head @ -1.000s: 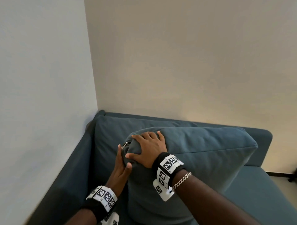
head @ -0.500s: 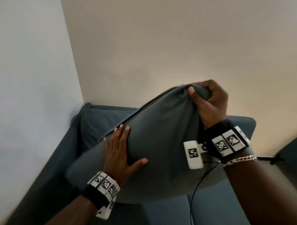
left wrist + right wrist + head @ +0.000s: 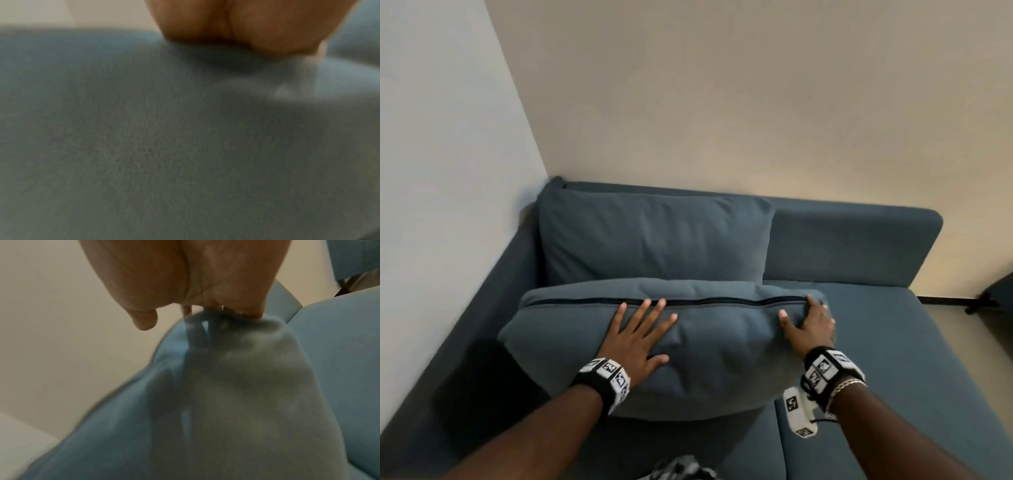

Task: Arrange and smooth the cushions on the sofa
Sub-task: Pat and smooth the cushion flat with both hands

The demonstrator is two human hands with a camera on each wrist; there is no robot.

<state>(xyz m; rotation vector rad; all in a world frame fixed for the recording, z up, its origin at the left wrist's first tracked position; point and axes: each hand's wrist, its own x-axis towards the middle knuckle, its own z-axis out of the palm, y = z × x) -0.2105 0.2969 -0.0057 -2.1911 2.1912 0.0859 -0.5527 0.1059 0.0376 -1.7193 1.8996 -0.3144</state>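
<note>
A blue-grey cushion (image 3: pixel 709 363) lies on the sofa seat (image 3: pixel 893 359) with its dark zipper edge up. It sits in front of a second matching cushion (image 3: pixel 654 240) that leans on the backrest (image 3: pixel 852 246) in the corner. My left hand (image 3: pixel 640 329) presses flat on the front cushion's face, fingers spread and reaching the zipper. My right hand (image 3: pixel 808 322) grips the cushion's right corner, fingers curled over the top and thumb on the front. The left wrist view shows the palm (image 3: pixel 236 24) on blurred fabric (image 3: pixel 164 146). In the right wrist view the fingers (image 3: pixel 255 311) clutch the bunched corner (image 3: pixel 226 386).
Walls close the sofa in at the left and behind. The right half of the seat lies bare beyond the cushion. A dark piece of furniture (image 3: pixel 996 294) stands on the floor at the far right. Patterned cloth (image 3: pixel 681 469) shows at the bottom edge.
The cushion was held up in the air by its corner; now it is down on the seat, zipper edge up. My left hand moved to its front face, and my right stays on the corner.
</note>
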